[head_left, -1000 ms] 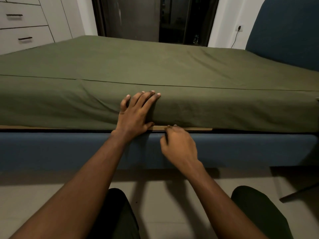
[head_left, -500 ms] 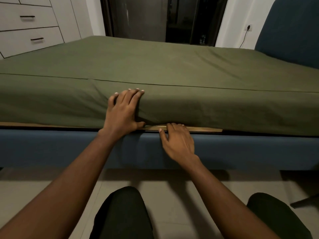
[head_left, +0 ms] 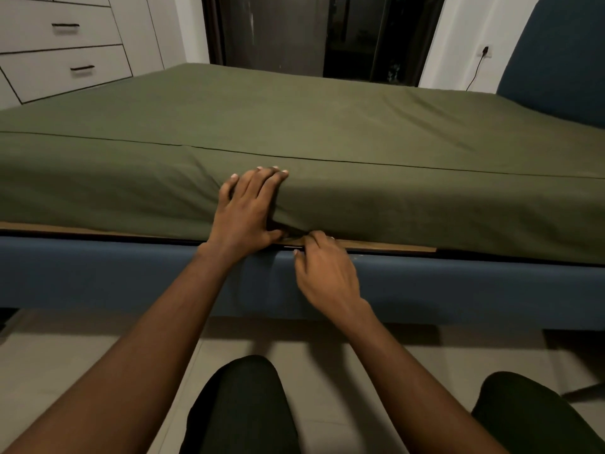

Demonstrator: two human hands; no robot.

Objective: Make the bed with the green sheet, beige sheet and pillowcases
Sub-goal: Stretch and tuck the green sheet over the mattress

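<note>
The green sheet covers the whole mattress, top and near side. My left hand lies flat against the mattress side, fingers spread upward, thumb at the lower edge where the cloth bulges. My right hand is at the gap between the mattress and the blue bed frame, its fingertips pushed in under the sheet's edge. A thin wooden board shows along that gap. No beige sheet or pillowcases are in sight.
A blue headboard rises at the right. White drawers stand at the back left and a dark doorway behind the bed. My knees are on the tiled floor in front of the frame.
Both hands have stayed at the same spot on the mattress edge. My right fingers have curled and pushed further into the gap under the sheet. The camera has shifted slightly.
</note>
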